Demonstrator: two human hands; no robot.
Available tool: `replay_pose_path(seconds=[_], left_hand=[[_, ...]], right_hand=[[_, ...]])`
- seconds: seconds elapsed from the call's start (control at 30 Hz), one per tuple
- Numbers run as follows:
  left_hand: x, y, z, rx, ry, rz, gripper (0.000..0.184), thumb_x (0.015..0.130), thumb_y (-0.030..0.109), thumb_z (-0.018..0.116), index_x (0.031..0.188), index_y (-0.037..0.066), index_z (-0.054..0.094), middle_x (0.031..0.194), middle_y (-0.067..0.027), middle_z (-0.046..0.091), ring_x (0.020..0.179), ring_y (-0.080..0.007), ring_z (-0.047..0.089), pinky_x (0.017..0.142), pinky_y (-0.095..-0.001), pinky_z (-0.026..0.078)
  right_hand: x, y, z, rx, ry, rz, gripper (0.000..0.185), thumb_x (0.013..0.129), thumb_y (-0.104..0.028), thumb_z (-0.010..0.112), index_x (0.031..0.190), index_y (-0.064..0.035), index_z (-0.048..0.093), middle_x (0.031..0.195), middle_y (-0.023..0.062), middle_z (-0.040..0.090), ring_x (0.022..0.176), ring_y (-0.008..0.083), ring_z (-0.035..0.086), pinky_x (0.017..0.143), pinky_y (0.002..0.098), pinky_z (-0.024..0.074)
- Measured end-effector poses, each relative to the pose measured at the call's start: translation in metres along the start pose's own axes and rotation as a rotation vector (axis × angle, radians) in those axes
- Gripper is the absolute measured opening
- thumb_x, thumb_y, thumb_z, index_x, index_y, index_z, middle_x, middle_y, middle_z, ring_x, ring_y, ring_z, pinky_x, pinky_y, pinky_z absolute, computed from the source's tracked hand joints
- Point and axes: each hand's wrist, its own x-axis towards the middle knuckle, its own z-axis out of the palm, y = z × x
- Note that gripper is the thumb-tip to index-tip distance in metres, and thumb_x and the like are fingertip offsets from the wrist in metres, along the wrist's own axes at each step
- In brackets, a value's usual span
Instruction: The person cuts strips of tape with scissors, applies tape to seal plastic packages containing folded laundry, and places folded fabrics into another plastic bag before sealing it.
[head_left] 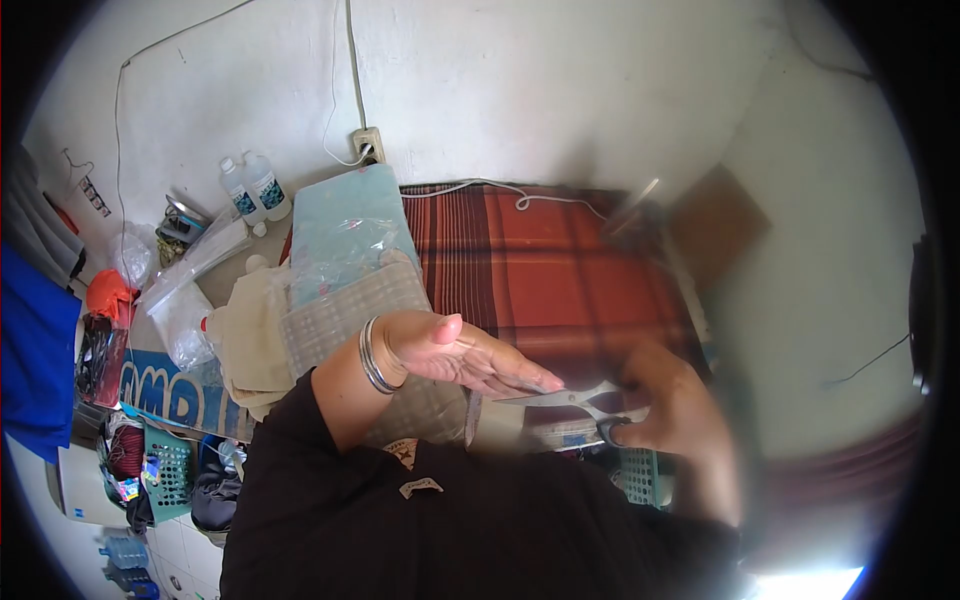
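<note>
R hand (662, 398) gripped scissors (573, 398) by handle end, prob. for blade control; L hand (462, 358) extended flat nr tips, contact unclear.

Silvery gleam on the scissors (570, 397), and it's bold red with dark plaid bands across the cover (545, 260)! Pale blue on the pad (345, 200), soft checks on the greyish fabric (350, 308), near-black on the shirt (480, 545)!
</note>
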Motion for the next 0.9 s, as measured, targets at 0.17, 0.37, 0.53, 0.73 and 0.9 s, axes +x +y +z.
replay_pose_path(seconds=[0.17, 0.37, 0.53, 0.73, 0.9], left_hand=[[-0.002, -0.001, -0.002, 0.015, -0.016, -0.01, 0.101, 0.09, 0.07, 0.023, 0.142, -0.016, 0.012, 0.153, -0.027, 0.011, 0.144, -0.0319, 0.009, 0.117, -0.0419, 0.009], [0.004, 0.001, 0.003, 0.013, 0.039, -0.007, 0.104, 0.087, 0.074, 0.026, 0.146, -0.009, 0.005, 0.154, -0.0249, 0.007, 0.145, -0.0325, 0.006, 0.116, -0.046, 0.007], [-0.004, 0.005, -0.004, -0.011, 0.103, -0.122, 0.117, 0.075, 0.087, 0.028, 0.15, 0.002, 0.0, 0.155, -0.0248, 0.008, 0.144, -0.0354, 0.008, 0.113, -0.0538, 0.006], [-0.003, 0.01, -0.008, -0.012, 0.081, -0.07, 0.121, 0.073, 0.088, 0.03, 0.149, 0.0, -0.003, 0.153, -0.0288, 0.009, 0.144, -0.036, 0.009, 0.114, -0.0508, 0.006], [0.011, 0.007, -0.012, 0.022, -0.034, -0.003, 0.114, 0.077, 0.085, 0.029, 0.15, 0.003, 0.0, 0.156, -0.0211, 0.005, 0.144, -0.0373, 0.005, 0.112, -0.0557, 0.009]], right_hand=[[-0.004, 0.005, 0.002, -0.029, -0.01, -0.011, 0.039, 0.05, -0.015, 0.079, 0.083, -0.0019, 0.061, 0.079, 0.0101, 0.058, 0.071, 0.0292, 0.06, 0.061, 0.0372, 0.047], [-0.01, 0.004, 0.003, 0.018, 0.0, 0.125, 0.04, 0.05, -0.013, 0.079, 0.084, -0.0022, 0.061, 0.081, 0.0101, 0.058, 0.073, 0.0289, 0.06, 0.064, 0.0378, 0.0478], [-0.029, 0.002, -0.006, -0.085, 0.036, 0.195, 0.048, 0.049, -0.014, 0.078, 0.091, -0.0012, 0.058, 0.09, 0.0114, 0.054, 0.083, 0.031, 0.057, 0.072, 0.0381, 0.0476], [-0.041, 0.012, -0.01, -0.099, 0.042, 0.21, 0.048, 0.048, -0.014, 0.077, 0.09, -0.0007, 0.058, 0.088, 0.0118, 0.053, 0.082, 0.0313, 0.057, 0.072, 0.0387, 0.0468], [-0.022, 0.005, -0.003, -0.054, 0.026, 0.137, 0.047, 0.049, -0.015, 0.078, 0.089, -0.0018, 0.059, 0.088, 0.011, 0.054, 0.081, 0.0305, 0.057, 0.069, 0.0386, 0.0466]])
